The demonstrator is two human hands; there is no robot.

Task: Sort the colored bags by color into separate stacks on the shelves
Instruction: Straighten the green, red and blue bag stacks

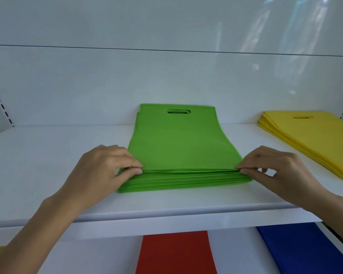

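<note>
Red flat fabric bag [176,252] lies on the lower white shelf [236,254], nearest in view and roughly central. On the same shelf, to the right and apart from it, lies a dark blue flat fabric bag [305,250]; the upper shelf hides the far ends of both.

Above them, the upper white shelf [48,165] carries a stack of green flat fabric bags [182,147], placed centrally with its near edge close to the shelf's front lip. The left hand [105,169] pinches the near-left corner of the uppermost green layers between thumb and forefinger. The right hand [271,167] pinches the near-right corner in the same way, with its remaining fingers loosely curled beside the stack. The pinched layers are raised slightly off the rest of the stack along the near edge.

An oval handle cut-out [179,111] sits at the far end of the top green bag.

To the right, well apart from the green stack, a stack of yellow flat fabric bags [313,139] lies at an angle on the same shelf, running out of view at the right edge.

Farthest, a glossy white back panel [166,76] closes off the shelf, with a slotted upright [0,103] at the far left.
</note>
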